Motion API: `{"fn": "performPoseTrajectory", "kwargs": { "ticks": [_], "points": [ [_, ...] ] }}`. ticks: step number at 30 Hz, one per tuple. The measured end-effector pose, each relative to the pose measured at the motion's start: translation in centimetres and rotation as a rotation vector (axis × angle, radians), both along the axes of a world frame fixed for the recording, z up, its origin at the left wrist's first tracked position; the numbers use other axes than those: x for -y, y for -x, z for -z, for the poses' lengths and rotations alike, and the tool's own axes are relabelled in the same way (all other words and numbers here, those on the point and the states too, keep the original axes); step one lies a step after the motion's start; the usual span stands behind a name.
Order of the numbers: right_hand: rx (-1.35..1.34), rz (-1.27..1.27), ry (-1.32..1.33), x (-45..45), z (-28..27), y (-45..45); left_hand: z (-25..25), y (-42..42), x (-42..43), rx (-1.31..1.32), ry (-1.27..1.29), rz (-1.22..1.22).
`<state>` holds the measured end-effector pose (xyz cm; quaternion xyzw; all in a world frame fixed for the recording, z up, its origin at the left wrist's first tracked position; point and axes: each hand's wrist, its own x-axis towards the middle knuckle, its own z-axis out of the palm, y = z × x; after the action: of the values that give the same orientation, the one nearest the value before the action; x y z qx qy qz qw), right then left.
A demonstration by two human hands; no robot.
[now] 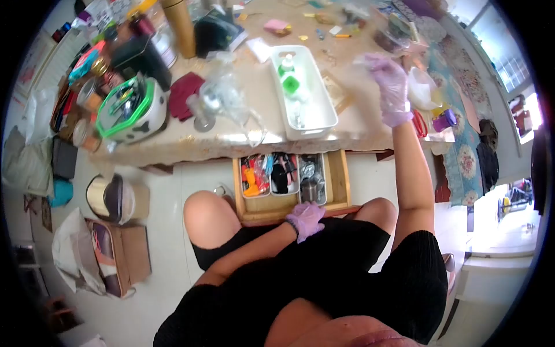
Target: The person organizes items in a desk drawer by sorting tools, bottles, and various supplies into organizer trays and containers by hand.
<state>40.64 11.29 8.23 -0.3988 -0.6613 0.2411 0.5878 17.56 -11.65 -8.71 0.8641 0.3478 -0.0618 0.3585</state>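
Note:
My left hand [306, 221], in a thin pinkish glove, is at the front edge of an open wooden drawer [346, 188], its fingers curled at the rim. Inside the drawer, white bins hold an orange tool [251, 180], dark items [283, 176] and a grey cylinder [310, 189]. My right hand [390, 92], gloved alike, is raised over the right of the table. Its fingers bend leftward and their tips are blurred, so I cannot tell whether they hold anything. Left of it stands a long white tray [319, 110] with a green-and-white bottle [288, 78] inside.
On the table's left are clear plastic bags [222, 87], a maroon cloth [185, 95] and a green-rimmed container [132, 110] of small items. Red-handled scissors [420, 122] and a purple-lidded jar [444, 120] lie at the right edge. A bin [132, 199] and a brown box [132, 251] stand on the floor.

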Motion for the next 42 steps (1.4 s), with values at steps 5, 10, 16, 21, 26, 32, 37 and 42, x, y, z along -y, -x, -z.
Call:
{"fn": "performPoseTrajectory", "kwargs": {
  "ticks": [5, 10, 16, 21, 26, 32, 37, 42],
  "points": [
    [-0.251, 0.046, 0.139, 5.1, -0.6, 3.3, 0.3, 0.1, 0.5, -0.037, -0.062, -0.012],
    [-0.201, 0.022, 0.18, 6.8, 0.8, 5.3, -0.9, 0.5, 0.4, -0.023, -0.087, 0.018],
    [-0.194, 0.035, 0.272, 9.7, 0.4, 8.1, -1.5, 0.9, 0.0, 0.09, -0.143, 0.004],
    [-0.275, 0.252, 0.247, 11.8, 1.9, 8.1, -0.1, 1.2, -0.5, 0.188, -0.19, -0.06],
    [-0.471, 0.253, 0.19, 15.8, 3.9, 5.7, -3.7, 4.7, -4.3, 0.201, -0.199, -0.483],
    [0.088, 0.091, 0.826, 19.8, 7.8, 2.9, -5.8, 8.0, -5.0, 0.387, -0.423, -0.756],
    [0.399, -0.075, 0.834, 18.6, 14.5, 2.2, -8.4, 9.2, -4.3, 0.285, -0.452, -0.661],
    [0.382, -0.192, 0.996, 15.5, 16.8, 2.9, -11.2, 10.4, -5.9, 0.131, -0.39, -0.423]
  ]
}}
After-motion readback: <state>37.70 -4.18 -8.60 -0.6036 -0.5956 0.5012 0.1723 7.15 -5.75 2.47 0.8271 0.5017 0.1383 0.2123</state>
